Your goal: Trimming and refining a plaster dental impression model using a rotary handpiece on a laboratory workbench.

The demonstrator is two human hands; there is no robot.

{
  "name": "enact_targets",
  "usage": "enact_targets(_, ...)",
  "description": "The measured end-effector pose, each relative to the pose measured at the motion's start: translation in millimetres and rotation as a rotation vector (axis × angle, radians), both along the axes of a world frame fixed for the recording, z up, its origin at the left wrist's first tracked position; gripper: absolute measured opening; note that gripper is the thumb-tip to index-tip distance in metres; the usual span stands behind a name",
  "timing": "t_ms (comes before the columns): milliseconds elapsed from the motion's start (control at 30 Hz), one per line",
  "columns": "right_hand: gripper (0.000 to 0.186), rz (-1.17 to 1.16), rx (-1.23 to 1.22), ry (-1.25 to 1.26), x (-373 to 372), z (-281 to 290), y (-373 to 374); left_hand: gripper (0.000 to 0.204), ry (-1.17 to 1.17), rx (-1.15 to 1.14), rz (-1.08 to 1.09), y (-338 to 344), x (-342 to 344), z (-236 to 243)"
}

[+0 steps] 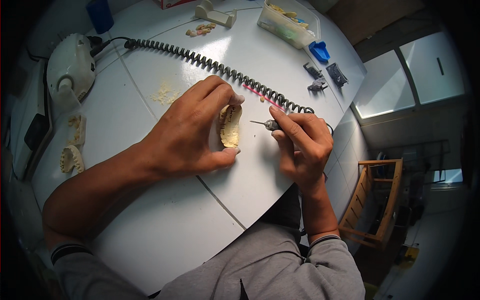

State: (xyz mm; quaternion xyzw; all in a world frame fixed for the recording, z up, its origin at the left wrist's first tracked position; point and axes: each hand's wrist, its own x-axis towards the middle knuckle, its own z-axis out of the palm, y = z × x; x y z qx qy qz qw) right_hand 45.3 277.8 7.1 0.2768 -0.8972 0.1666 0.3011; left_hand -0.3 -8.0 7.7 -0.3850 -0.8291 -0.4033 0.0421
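A pale yellow dental cast (230, 131) stands on its edge on the white tabletop, with pen marks on its face. My left hand (187, 127) grips it between the thumb at the near end and the fingers at the far end. To its right, my right hand (305, 142) pinches a rotary handpiece (272, 125). The handpiece's thin metal bur points left toward the cast, with a gap between them. A black coiled cord (210, 64) stretches across the table behind both hands. Beside the cord lie a thin pink stick (255, 91) and a small tooth-coloured piece (262, 99).
At left are a white control unit (71, 70), a horseshoe-shaped cast (71, 159) and a small tray (82, 131). Yellowish shavings (165, 93) lie behind my left hand. Farther back stand a plastic box (280, 31), a blue piece (319, 51) and dark grey fittings (337, 74).
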Motion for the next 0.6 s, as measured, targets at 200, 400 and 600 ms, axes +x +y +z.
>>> enact_targets(200, 0.046, -0.12, -0.117, -0.041, 0, -4, 0, 0.073, -0.085, -0.011, 0.033, 1, 1, 14)
enact_targets(400, 0.037, -0.156, -0.169, -0.03, -2, -9, -1, 0.073, -0.145, -0.304, 0.025, -11, -16, 42)
enact_targets(600, 0.028, -0.13, -0.169, 0.022, -5, -16, -1, 0.078, -0.044, -0.414, -0.04, -16, -9, 48)
